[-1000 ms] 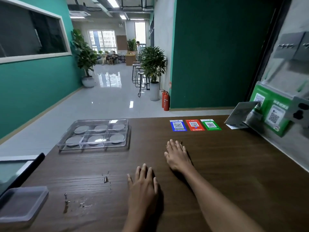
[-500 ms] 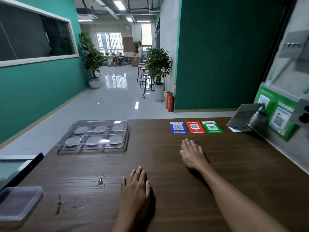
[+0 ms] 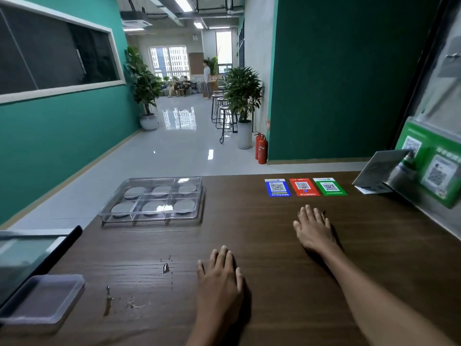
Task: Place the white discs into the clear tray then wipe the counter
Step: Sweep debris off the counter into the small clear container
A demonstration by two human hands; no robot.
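A clear tray with several compartments sits at the far left of the dark wooden counter. Each compartment holds a white disc. My left hand lies flat on the counter near the front middle, fingers straight, holding nothing. My right hand lies flat farther back and to the right, fingers spread, a small dark bit showing just past its fingertips. Wet smears and droplets mark the wood left of my left hand.
A flat clear lid rests at the front left corner beside a glass panel. Blue, red and green QR stickers lie at the counter's far edge. A card stand and green QR signs line the right wall.
My right hand has slid to the right across the counter. My left hand has stayed flat in about the same place.
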